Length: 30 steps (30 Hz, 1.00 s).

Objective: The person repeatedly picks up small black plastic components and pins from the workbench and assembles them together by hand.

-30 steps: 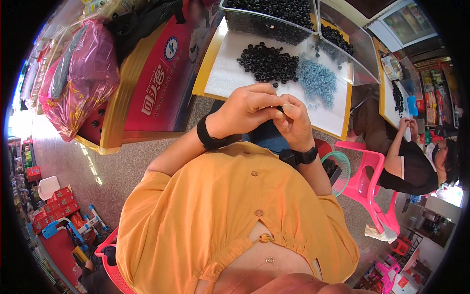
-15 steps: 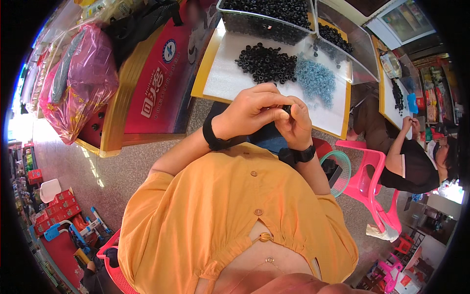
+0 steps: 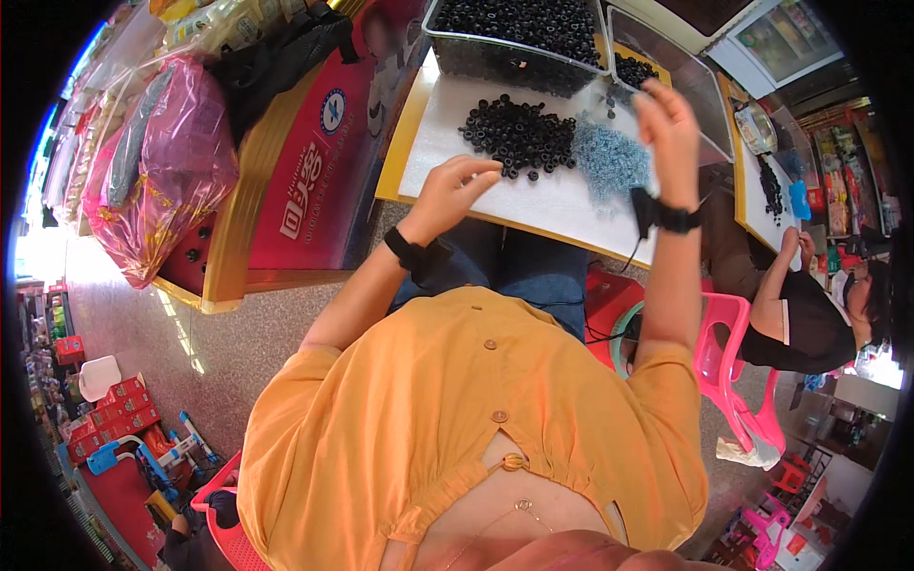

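At the near edge of the white-topped table (image 3: 438,143), my left hand (image 3: 447,198) sits close to a pile of small black ring-shaped parts (image 3: 519,133). Its fingers are loosely bent toward the thumb, and nothing shows between them. My right hand (image 3: 669,138) is raised on the right, over the edge of a clear plastic bin (image 3: 690,95). Its fingers are apart, slightly blurred, with no part visible in them. Between the hands lies a heap of small translucent blue pieces (image 3: 609,162). A black band circles each wrist.
A large clear bin (image 3: 514,67) full of black parts stands at the back. To the left are a red panelled counter (image 3: 305,190) and a pink plastic bag (image 3: 176,162). On the right, another person (image 3: 809,314) works at a second table, beside a pink chair (image 3: 724,352).
My hands, together before over a small black part, have separated. The right moved up and right to the bin; the left moved slightly left. The black part no longer shows in my fingers.
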### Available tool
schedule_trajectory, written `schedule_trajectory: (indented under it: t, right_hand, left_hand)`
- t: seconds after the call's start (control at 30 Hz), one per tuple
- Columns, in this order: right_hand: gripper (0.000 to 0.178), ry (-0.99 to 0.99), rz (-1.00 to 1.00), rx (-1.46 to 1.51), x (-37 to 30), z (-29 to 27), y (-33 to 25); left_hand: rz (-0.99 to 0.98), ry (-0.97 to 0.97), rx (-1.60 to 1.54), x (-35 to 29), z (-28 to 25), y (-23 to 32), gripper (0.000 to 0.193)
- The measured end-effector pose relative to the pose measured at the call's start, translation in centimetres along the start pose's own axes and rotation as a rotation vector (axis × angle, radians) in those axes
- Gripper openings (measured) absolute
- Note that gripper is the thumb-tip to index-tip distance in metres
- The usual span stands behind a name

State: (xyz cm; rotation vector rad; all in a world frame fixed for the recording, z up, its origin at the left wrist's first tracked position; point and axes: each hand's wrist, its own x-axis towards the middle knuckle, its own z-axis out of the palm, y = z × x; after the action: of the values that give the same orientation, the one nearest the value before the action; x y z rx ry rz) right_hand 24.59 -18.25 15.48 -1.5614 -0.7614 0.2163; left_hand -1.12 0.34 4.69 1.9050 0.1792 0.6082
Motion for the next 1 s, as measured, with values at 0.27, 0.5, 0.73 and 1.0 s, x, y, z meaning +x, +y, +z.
schedule_trajectory:
  t: [0.27,0.5,0.73,1.0]
  right_hand:
    - [0.030,-0.067,-0.153,-0.426,2.2,1.2,6.1]
    - [0.015,-0.477,-0.323,-0.652,-2.7,15.5,7.4]
    - [0.017,-0.498,-0.250,-0.984,-1.1,19.9,8.3]
    - [0.021,-0.441,-0.251,-0.870,-1.6,19.3,8.8]
  left_hand:
    - [-0.320,0.060,0.059,-0.2,-0.8,-6.4,0.027]
    - [-0.290,0.132,0.084,-0.4,-0.8,-7.4,0.026]
    - [-0.412,0.126,0.013,-0.5,-0.8,-6.9,0.028]
    - [-0.497,0.167,-0.195,-0.5,-1.1,-6.4,0.029]
